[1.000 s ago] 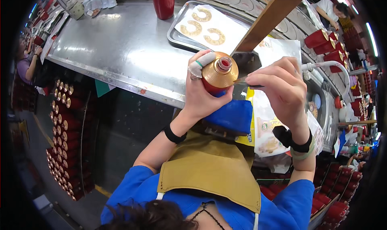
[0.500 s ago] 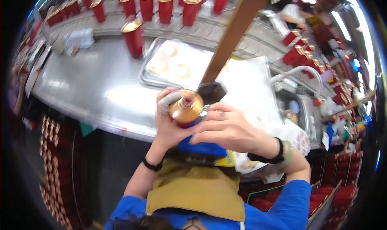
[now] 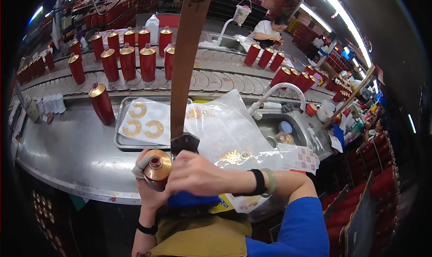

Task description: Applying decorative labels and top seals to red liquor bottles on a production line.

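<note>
A red bottle (image 3: pixel 158 167) with a gold shoulder and an uncapped neck stands upright over the counter's near edge. My left hand (image 3: pixel 150 191) is wrapped round it from the left, with pale wraps on some of its fingers. Against the bottle's right side is my right hand (image 3: pixel 195 173), its fingers curled in and slightly blurred; anything between them is hidden. Just beyond lies a metal tray (image 3: pixel 118 137) bearing a white sheet (image 3: pixel 157 115) of gold C-shaped stickers. Another red bottle (image 3: pixel 101 105) stands alone left of the tray.
A brown post (image 3: pixel 185 72) with a dark foot rises right behind my hands. Clear sheets with gold emblems (image 3: pixel 236 155) cover the counter to the right, beside a sink (image 3: pixel 292 117) with a white faucet (image 3: pixel 281 87). Beyond runs a conveyor (image 3: pixel 220 80) carrying red bottles; a person (image 3: pixel 266 34) works across it.
The view has swung, so the bottle and both hands now appear lower and farther left. My right hand's fingers, stretched along the bottle before, are now curled. The left hand keeps its hold.
</note>
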{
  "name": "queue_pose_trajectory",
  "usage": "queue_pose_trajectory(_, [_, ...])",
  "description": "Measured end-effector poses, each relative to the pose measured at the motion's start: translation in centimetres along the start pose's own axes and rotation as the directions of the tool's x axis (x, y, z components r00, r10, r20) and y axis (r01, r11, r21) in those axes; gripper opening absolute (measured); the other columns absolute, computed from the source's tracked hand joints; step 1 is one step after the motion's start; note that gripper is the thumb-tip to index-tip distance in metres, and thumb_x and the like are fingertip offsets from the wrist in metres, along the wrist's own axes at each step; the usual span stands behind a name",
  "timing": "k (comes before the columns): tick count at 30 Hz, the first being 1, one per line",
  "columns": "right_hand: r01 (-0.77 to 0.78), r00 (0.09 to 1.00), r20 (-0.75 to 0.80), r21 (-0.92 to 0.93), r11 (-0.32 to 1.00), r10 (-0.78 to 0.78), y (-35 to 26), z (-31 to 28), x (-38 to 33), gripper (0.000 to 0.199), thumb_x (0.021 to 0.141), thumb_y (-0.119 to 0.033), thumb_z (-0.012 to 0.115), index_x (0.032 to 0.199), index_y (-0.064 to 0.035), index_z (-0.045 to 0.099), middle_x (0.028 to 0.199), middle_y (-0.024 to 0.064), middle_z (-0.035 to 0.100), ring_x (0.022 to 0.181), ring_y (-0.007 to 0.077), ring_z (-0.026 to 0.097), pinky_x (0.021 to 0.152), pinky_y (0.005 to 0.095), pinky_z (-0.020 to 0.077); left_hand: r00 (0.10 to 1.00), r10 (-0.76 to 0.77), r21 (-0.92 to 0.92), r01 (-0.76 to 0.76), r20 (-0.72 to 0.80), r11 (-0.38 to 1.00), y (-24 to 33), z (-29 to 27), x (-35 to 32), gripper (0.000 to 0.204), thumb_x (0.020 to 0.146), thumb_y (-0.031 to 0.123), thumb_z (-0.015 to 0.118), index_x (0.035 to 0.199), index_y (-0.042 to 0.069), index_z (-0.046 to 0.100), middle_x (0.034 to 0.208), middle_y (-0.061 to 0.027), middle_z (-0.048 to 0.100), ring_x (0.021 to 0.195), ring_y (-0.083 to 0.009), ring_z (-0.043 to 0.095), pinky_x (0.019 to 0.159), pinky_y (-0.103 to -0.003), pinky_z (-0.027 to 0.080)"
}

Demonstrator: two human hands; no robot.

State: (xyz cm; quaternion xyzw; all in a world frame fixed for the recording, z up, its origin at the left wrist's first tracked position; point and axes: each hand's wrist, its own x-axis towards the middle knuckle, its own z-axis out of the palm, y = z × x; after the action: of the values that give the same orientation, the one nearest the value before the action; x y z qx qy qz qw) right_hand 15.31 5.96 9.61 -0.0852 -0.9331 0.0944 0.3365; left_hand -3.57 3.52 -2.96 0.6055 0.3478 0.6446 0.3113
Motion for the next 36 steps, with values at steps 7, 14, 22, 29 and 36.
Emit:
queue_pose_trajectory(7, [-0.083, 0.995, -0.068, -0.132, 0.988, 0.074, -0.1, 0.0, -0.2, 0.014, 0.078, -0.011, 0.066, 0.091, -0.0153, 0.068, 0.087, -0.0041, 0.063, 0.089, 0.0181, 0.062, 0.089, 0.0369, 0.0463, 0.982, 0.116, 0.279, -0.07, -0.152, 0.958, 0.0, 1.0, -0.1, 0.087, 0.064, 0.019, 0.093, 0.137, 0.009, 0.048, 0.123, -0.0102, 0.044, 0.114, -0.0274, 0.054, 0.1, -0.041, 0.047])
queue_pose_trajectory(14, [-0.087, 0.991, -0.113, -0.163, 0.983, 0.069, 0.2, 0.5, -0.5, 0.01, 0.076, -0.015, 0.066, 0.085, -0.0154, 0.064, 0.085, -0.0038, 0.061, 0.089, 0.0182, 0.061, 0.088, 0.0376, 0.0462, 1.0, 0.03, 0.139, -0.029, -0.006, 0.99, 0.1, 0.7, -0.6, 0.094, 0.07, 0.023, 0.088, 0.146, 0.004, 0.036, 0.144, -0.014, 0.044, 0.134, -0.0283, 0.048, 0.114, -0.041, 0.038])
queue_pose_trajectory(22, [-0.17, 0.984, -0.086, -0.209, 0.963, 0.155, 0.7, 0.4, -0.4, 0.011, 0.078, -0.015, 0.066, 0.088, -0.0156, 0.066, 0.087, -0.0028, 0.062, 0.087, 0.0187, 0.06, 0.087, 0.039, 0.0452, 0.979, 0.133, 0.435, -0.052, -0.157, 0.899, 0.1, 0.8, -0.2, 0.087, 0.065, 0.028, 0.096, 0.136, 0.007, 0.05, 0.13, -0.0131, 0.045, 0.122, -0.0299, 0.053, 0.103, -0.044, 0.047])
queue_pose_trajectory(29, [-0.022, 0.998, -0.055, -0.133, 0.991, 0.015, 0.9, 0.4, -0.5, 0.008, 0.079, -0.016, 0.066, 0.087, -0.0177, 0.066, 0.087, -0.0043, 0.062, 0.088, 0.0174, 0.062, 0.088, 0.0371, 0.0448, 0.995, 0.049, 0.142, -0.036, -0.09, 0.989, 0.0, 1.2, 0.2, 0.09, 0.064, 0.021, 0.094, 0.14, 0.005, 0.047, 0.135, -0.0152, 0.047, 0.125, -0.03, 0.054, 0.107, -0.042, 0.046])
queue_pose_trajectory(36, [0.031, 0.979, 0.201, -0.032, 0.999, -0.024, 0.3, -0.9, 0.9, 0.014, 0.078, -0.013, 0.07, 0.09, -0.0173, 0.074, 0.089, -0.0069, 0.07, 0.085, 0.0134, 0.063, 0.086, 0.0319, 0.0404, 0.991, 0.1, 0.318, -0.066, -0.091, 0.946, 0.0, 0.4, 0.3, 0.079, 0.063, 0.017, 0.094, 0.132, 0.007, 0.057, 0.134, -0.0145, 0.051, 0.124, -0.0296, 0.054, 0.105, -0.041, 0.047])
